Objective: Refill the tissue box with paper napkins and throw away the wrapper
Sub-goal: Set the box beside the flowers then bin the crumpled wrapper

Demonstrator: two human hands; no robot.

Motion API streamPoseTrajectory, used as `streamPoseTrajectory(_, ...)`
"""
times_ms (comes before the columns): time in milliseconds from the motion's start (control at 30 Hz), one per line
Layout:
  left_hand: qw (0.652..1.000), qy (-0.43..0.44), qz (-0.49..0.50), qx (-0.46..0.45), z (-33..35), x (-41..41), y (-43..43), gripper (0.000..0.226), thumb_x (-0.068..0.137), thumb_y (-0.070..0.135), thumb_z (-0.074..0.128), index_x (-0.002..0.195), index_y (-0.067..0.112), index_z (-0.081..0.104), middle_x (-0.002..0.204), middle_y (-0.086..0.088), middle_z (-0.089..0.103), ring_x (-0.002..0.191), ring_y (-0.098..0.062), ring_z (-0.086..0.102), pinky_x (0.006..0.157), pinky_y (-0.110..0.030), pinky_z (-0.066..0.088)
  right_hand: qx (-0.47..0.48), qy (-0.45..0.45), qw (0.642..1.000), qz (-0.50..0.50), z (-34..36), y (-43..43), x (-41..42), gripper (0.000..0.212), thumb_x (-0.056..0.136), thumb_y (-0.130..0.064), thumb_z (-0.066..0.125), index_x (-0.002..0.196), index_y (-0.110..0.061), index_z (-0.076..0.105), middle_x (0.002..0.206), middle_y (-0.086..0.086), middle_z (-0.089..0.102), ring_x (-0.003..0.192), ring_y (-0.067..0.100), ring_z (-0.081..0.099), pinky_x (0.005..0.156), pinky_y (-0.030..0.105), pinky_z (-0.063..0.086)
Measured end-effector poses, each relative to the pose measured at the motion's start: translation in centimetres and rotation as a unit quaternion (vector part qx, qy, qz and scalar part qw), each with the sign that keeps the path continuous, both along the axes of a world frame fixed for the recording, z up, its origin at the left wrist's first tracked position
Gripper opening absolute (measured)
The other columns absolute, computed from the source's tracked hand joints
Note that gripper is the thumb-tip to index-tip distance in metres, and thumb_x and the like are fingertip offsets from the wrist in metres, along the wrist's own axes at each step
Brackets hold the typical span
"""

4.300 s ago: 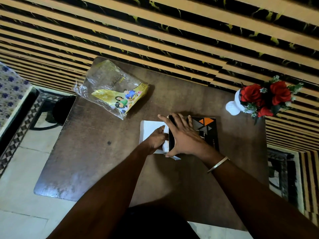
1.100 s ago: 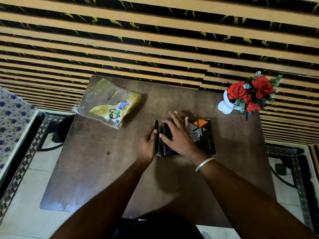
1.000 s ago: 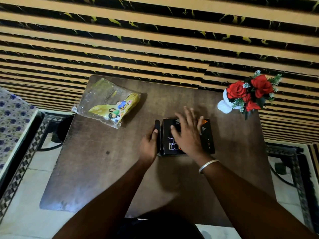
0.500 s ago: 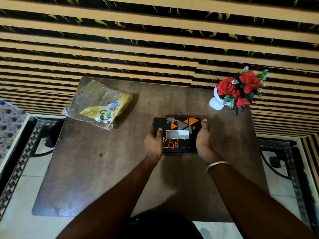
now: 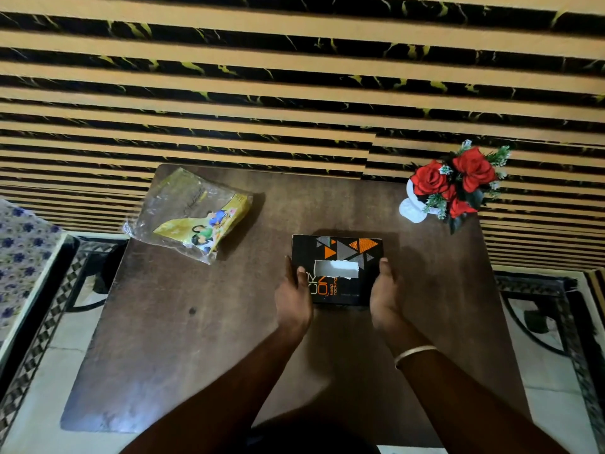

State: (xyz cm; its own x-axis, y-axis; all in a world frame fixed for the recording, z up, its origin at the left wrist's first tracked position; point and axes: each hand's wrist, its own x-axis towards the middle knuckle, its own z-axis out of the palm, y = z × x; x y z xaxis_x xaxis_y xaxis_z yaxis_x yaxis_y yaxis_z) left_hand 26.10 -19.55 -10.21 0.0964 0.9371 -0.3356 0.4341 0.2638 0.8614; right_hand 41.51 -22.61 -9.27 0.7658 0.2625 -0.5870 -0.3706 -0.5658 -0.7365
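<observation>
Head view shows one black cardboard tissue box (image 5: 337, 268) with orange triangles, mid-table toward the right edge, white napkin paper in its rectangular slot. Left hand (image 5: 293, 299) and right hand (image 5: 383, 298) clasp its short ends. One crinkled clear-and-yellow plastic wrapper (image 5: 191, 213) lies at the far left corner of the brown wooden table (image 5: 183, 348).

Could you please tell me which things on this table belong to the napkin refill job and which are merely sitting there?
Belongs to the job:
tissue box, held between left hand and right hand
napkin wrapper

Just there:
red flowers in white vase
</observation>
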Motion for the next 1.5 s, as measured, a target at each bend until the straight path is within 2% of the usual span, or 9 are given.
streamPoseTrajectory(200,1.000,-0.012,-0.002,0.021,0.5,0.9,6.0,0.049,0.107,0.033,0.032,0.151,0.015,0.035,0.135,-0.012,0.063,0.112,-0.023,0.067,0.095,-0.045,0.056,0.033,-0.003,0.998,0.048,0.9,5.0,1.2,0.044,0.101,-0.034,0.046,0.134,-0.006,0.053,0.138,0.018,0.053,0.126,0.035,0.050,0.092,0.033,0.034)
streamPoseTrajectory(400,0.998,-0.030,0.011,0.059,1.9,2.1,12.6,0.045,0.107,0.024,0.036,0.150,0.011,0.037,0.139,-0.012,0.058,0.119,-0.019,0.059,0.098,-0.034,0.050,0.092,0.042,0.991,0.092,2.0,11.6,2.7,0.038,0.095,-0.037,0.050,0.130,-0.024,0.058,0.124,0.009,0.064,0.105,0.025,0.061,0.099,0.045,0.049)
streamPoseTrajectory(467,0.998,-0.032,0.022,0.052,1.8,2.7,15.5,0.041,0.107,0.022,0.037,0.146,0.012,0.042,0.136,-0.011,0.060,0.112,-0.014,0.057,0.092,-0.030,0.049,0.117,0.054,0.985,0.114,2.2,14.4,3.5,0.034,0.100,-0.025,0.046,0.132,-0.020,0.056,0.120,0.011,0.062,0.091,0.018,0.057,0.083,0.032,0.051)
streamPoseTrajectory(600,0.998,-0.049,0.034,0.009,1.7,3.3,19.0,0.037,0.105,0.022,0.039,0.142,0.018,0.047,0.128,-0.008,0.065,0.108,-0.022,0.065,0.093,-0.044,0.057,0.138,0.058,0.979,0.137,2.1,17.4,4.4,0.035,0.100,-0.009,0.043,0.133,-0.011,0.054,0.117,0.015,0.062,0.089,0.019,0.054,0.054,0.016,0.047)
streamPoseTrajectory(733,0.996,-0.078,0.032,-0.015,1.1,3.6,20.8,0.039,0.105,0.022,0.040,0.143,0.022,0.044,0.132,-0.007,0.063,0.114,-0.025,0.064,0.095,-0.049,0.056,0.152,0.085,0.974,0.144,1.2,19.3,5.1,0.038,0.099,-0.011,0.044,0.136,-0.016,0.052,0.125,0.014,0.063,0.086,0.019,0.060,0.065,0.024,0.049)
streamPoseTrajectory(1267,0.998,-0.053,0.026,0.006,0.3,3.7,21.7,0.043,0.105,0.033,0.039,0.147,0.023,0.038,0.124,-0.002,0.065,0.111,-0.024,0.066,0.093,-0.048,0.057,0.140,0.042,0.970,0.193,-1.4,20.3,5.7,0.055,0.101,-0.011,0.044,0.151,-0.031,0.034,0.134,0.005,0.056,0.093,0.011,0.062,0.067,0.029,0.054)
streamPoseTrajectory(1333,0.997,-0.051,0.040,0.034,1.1,3.0,21.3,0.061,0.102,0.050,0.037,0.156,0.025,0.019,0.133,-0.003,0.060,0.120,-0.025,0.062,0.098,-0.048,0.054,0.111,-0.071,0.968,0.212,-1.4,20.0,5.0,0.055,0.100,-0.023,0.047,0.151,-0.033,0.031,0.151,0.005,0.043,0.124,0.024,0.055,0.092,0.045,0.054)
streamPoseTrajectory(1400,0.994,-0.054,0.058,0.073,2.3,1.9,20.8,0.071,0.097,0.064,0.034,0.157,0.037,0.005,0.155,-0.005,0.042,0.134,-0.026,0.052,0.106,-0.051,0.048,0.075,-0.249,0.934,0.243,-1.3,19.5,3.8,0.057,0.097,-0.037,0.046,0.152,-0.031,0.030,0.162,0.002,0.024,0.150,0.024,0.021,0.117,0.051,0.029)
streamPoseTrajectory(1500,0.988,-0.030,0.068,0.137,3.9,-0.2,19.2,0.066,0.104,0.050,0.035,0.159,0.027,0.007,0.152,0.009,0.036,0.126,0.002,0.044,0.110,-0.032,0.041,0.149,-0.380,0.871,0.273,-0.1,18.5,0.4,0.055,0.094,-0.038,0.045,0.146,-0.021,0.041,0.161,0.005,0.027,0.152,0.021,0.013,0.122,0.049,0.021)
